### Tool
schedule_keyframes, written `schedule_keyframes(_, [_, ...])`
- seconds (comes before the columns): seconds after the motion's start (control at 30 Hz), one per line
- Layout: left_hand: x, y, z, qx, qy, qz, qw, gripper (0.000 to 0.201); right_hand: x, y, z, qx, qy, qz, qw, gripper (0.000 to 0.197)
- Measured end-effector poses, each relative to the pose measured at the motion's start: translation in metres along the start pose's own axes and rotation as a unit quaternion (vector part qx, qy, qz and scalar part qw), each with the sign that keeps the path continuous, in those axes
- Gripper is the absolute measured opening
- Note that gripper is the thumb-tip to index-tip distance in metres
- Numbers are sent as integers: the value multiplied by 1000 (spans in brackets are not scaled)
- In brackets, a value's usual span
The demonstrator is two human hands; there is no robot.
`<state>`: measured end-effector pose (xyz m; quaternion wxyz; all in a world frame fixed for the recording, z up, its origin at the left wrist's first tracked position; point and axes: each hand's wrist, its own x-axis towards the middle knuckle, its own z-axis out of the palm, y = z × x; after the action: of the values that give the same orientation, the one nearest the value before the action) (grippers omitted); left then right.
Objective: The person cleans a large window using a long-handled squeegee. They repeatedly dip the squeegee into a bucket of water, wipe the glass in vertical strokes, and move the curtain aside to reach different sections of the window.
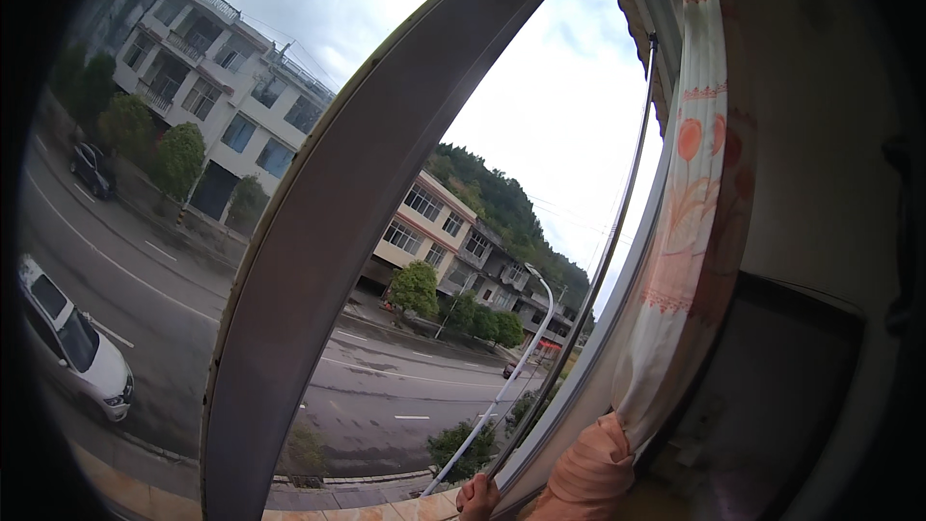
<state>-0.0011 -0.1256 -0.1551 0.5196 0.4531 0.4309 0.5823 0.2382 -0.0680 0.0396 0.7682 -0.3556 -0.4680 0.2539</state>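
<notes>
At the lower edge, right of the middle, my right hand (477,498) is closed in a fist at the low end of a long thin pole (617,222). The pole slants up and to the right through the window opening. It is dark along its lower part and shinier higher up, with a small black tip near the top of the frame. Beside the hand hangs a peach and white curtain (666,270), gathered into folds near the bottom. My left hand is out of view.
A broad brown window frame member (328,183) crosses the view, with glass to its left. A tiled ledge (410,511) runs below. Outside are a road (386,396), a white car (82,347), a street lamp (511,376) and buildings (227,77). A dark screen-like panel (781,386) is at right.
</notes>
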Motion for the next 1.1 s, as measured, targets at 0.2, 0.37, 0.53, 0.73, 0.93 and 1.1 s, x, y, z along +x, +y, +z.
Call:
schedule_keyframes(0.2, [-27,16,-9,95,-3,129,987,24,134,-126,54,29,-78,-105,991,33])
schedule_keyframes(0.37, [-38,0,-6,188,37,148,970,22,273,-285,127,-45,-94,-241,965,31])
schedule_keyframes(0.53, [-36,-13,-8,193,37,106,975,21,303,-352,174,-56,-91,-274,956,29])
schedule_keyframes(0.73, [-37,-15,-16,192,18,110,975,22,247,-212,138,-1,-71,-245,967,29])
schedule_keyframes(0.93, [-15,52,21,155,-60,57,984,25,86,-47,56,-21,-32,-132,990,26])
schedule_keyframes(1.1, [35,159,93,90,-35,392,915,28,-52,49,0,18,-36,-24,999,26])
